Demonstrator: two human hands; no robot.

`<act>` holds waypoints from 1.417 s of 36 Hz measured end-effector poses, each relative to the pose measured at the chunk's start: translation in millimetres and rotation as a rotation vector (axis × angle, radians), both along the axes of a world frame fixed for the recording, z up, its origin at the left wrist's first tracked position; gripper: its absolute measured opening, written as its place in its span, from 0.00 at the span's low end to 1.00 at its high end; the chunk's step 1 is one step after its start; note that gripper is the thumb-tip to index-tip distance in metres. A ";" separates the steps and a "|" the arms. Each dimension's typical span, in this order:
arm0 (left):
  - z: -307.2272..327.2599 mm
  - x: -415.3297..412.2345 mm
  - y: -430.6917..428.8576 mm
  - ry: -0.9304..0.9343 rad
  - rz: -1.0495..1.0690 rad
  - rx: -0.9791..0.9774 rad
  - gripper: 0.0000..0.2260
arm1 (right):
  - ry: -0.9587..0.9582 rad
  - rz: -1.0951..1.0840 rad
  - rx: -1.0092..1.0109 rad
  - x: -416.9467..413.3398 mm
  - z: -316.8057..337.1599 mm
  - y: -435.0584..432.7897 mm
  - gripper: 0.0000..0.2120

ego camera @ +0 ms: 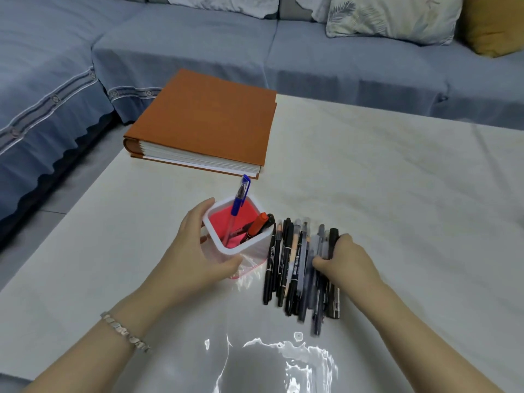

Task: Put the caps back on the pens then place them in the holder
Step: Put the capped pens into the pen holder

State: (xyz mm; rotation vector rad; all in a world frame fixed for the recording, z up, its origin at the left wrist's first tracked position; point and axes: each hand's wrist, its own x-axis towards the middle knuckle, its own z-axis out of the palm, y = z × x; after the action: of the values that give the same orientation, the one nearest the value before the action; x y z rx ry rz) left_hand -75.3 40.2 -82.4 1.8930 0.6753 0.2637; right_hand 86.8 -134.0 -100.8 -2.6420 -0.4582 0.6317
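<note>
The pens [300, 265] lie in a row on the table [397, 194], long axes running toward and away from the person, just right of the holder [238, 242]. Right hand [346, 262] is nearer, fingers curled onto the row's right side; which pen, cannot tell. Left hand [198, 248] grips the holder.

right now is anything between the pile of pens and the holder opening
Nothing visible blocks it. The pile of pens lies right beside the holder, under the right hand. The left hand grips the holder's outer wall, clear of the opening. A blue pen and an orange marker inside leave room.
</note>
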 end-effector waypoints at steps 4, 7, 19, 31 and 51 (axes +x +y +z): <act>2.6 0.5 -4.5 0.018 -0.004 0.022 0.41 | 0.078 -0.044 0.126 9.2 -2.2 -5.6 0.11; 3.2 1.1 -6.4 0.020 0.003 0.014 0.42 | 0.122 -0.098 0.258 10.4 3.1 -16.1 0.16; 2.1 6.3 -12.9 -0.004 0.091 0.045 0.42 | -0.260 0.038 1.096 -13.2 119.1 25.3 0.07; -1.0 7.3 -13.6 -0.105 0.108 0.063 0.37 | -0.113 0.226 0.750 -44.6 69.0 93.3 0.08; 15.2 -10.2 12.1 0.010 0.010 0.076 0.37 | -0.040 0.344 0.657 -4.4 68.4 60.4 0.06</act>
State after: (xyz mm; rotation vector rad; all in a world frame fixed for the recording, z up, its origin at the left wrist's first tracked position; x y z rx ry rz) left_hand -85.6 52.3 -67.2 1.9644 0.6906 0.2902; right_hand 82.3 -73.6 -32.4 -1.9682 -0.9594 0.4254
